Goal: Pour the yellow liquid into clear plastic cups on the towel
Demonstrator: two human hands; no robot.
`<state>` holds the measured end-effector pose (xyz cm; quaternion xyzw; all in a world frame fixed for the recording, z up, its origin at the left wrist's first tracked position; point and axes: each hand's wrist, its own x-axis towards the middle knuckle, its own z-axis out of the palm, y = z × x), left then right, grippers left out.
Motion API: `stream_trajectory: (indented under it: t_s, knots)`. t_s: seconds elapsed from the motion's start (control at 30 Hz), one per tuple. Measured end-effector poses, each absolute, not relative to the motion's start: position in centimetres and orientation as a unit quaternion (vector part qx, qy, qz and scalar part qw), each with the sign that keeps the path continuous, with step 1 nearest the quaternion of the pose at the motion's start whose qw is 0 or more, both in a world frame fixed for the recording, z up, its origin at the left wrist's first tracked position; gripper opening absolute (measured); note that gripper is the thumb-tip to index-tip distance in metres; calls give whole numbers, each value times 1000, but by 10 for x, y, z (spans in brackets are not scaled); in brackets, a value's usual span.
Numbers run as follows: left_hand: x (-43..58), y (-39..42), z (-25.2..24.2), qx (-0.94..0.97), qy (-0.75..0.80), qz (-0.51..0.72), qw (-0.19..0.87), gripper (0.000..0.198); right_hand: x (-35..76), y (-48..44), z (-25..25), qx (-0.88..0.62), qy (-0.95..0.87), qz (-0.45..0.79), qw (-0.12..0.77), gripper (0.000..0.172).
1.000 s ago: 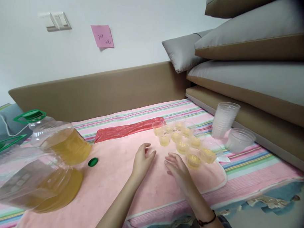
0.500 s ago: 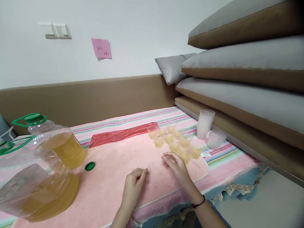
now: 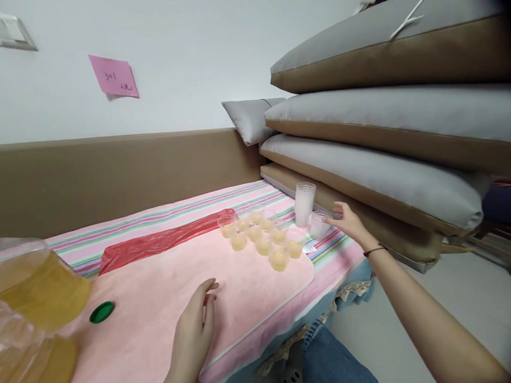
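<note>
My right hand (image 3: 349,223) reaches to the shorter stack of clear plastic cups (image 3: 319,225), thumb and fingers apart at its right side. Whether the fingertips touch the rim I cannot tell. Just behind stands a taller stack of clear cups (image 3: 305,204). Over the pink towel (image 3: 158,295) hovers my left hand (image 3: 196,322), fingers loosely curled and apart, with nothing in it. Several clear cups holding yellow liquid (image 3: 278,259) are grouped on the towel, left of the stacks.
Two large jugs of yellow liquid (image 3: 36,288) are cut off at the left, with a green cap (image 3: 102,312) beside them. A red plastic bag (image 3: 165,240) lies behind the towel. Stacked grey-brown cushions (image 3: 378,114) border the right side.
My right hand has moved right, from near the filled cups to the short cup stack, and opened. My left hand's fingers have loosened. The view has turned right.
</note>
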<state>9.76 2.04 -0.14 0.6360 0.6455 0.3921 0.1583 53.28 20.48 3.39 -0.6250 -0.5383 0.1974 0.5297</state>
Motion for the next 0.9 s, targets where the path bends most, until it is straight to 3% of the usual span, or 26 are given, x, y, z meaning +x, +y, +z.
stream_trajectory:
  t_s: [0.3, 0.9]
  knots:
    - [99, 25, -4, 643, 649, 380, 145, 41, 555, 228, 30, -607, -667, 226, 369, 102]
    - [100, 23, 0, 645, 649, 381, 135, 39, 553, 243, 51, -574, -733, 206, 302, 108]
